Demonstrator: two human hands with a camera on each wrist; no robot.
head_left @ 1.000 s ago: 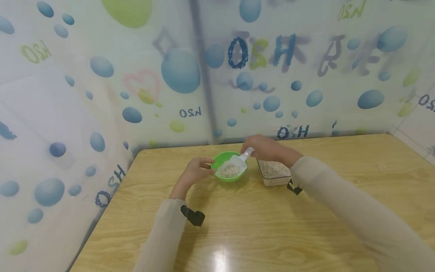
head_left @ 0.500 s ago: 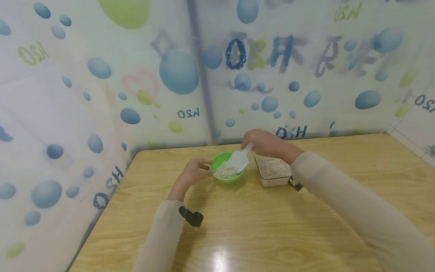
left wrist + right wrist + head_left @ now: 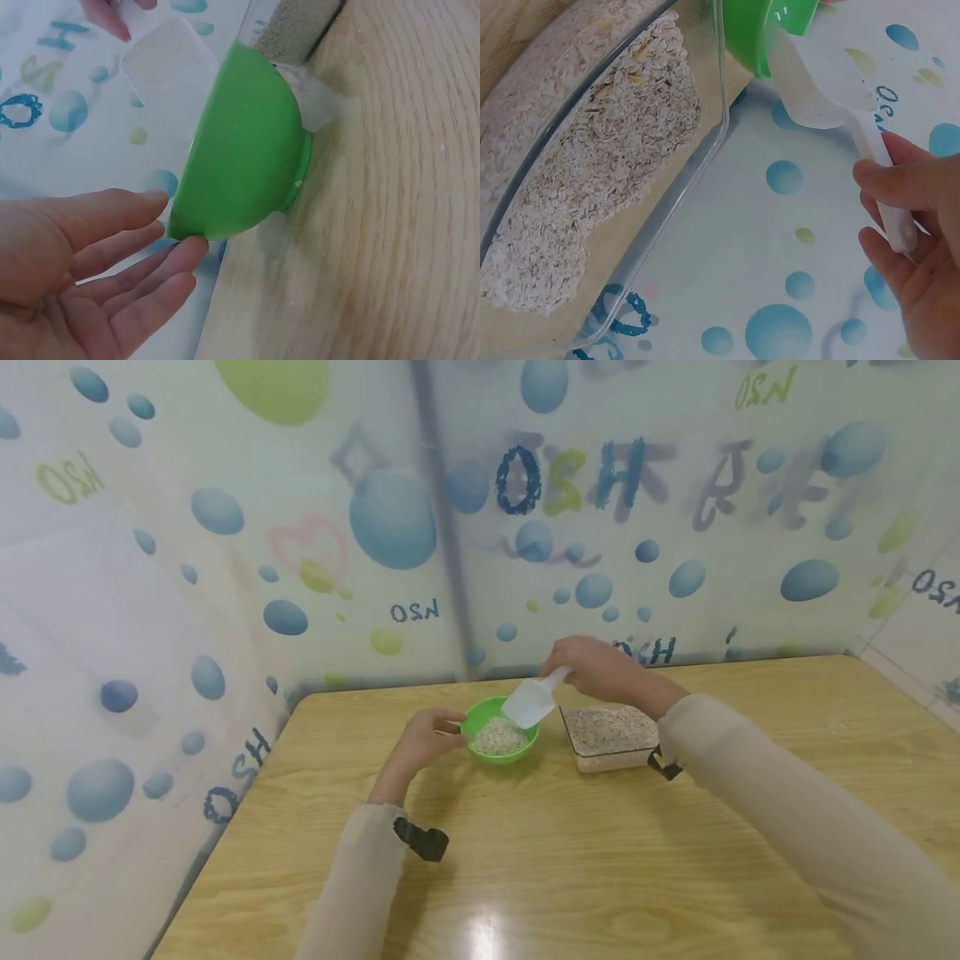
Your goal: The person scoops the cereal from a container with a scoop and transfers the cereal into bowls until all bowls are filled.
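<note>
A green bowl stands on the table with pale flakes heaped inside, resembling rolled oats. My left hand touches the bowl's left edge; in the left wrist view its fingers are nearly straight against the rim. With its thumb and fingers my right hand grips the handle of a white plastic scoop. The scoop's blade is tilted over the bowl's right side and looks empty in the right wrist view. The bowl's inside is hidden from the left wrist camera.
To the right of the bowl sits a clear rectangular container with more flakes, close under my right wrist. The wooden table meets a wall sheet printed with blue bubbles at the back.
My right hand has lifted the scoop out of the flakes and shifted it up and slightly right. The flakes in the bowl are now more exposed. My left hand stays at the bowl.
</note>
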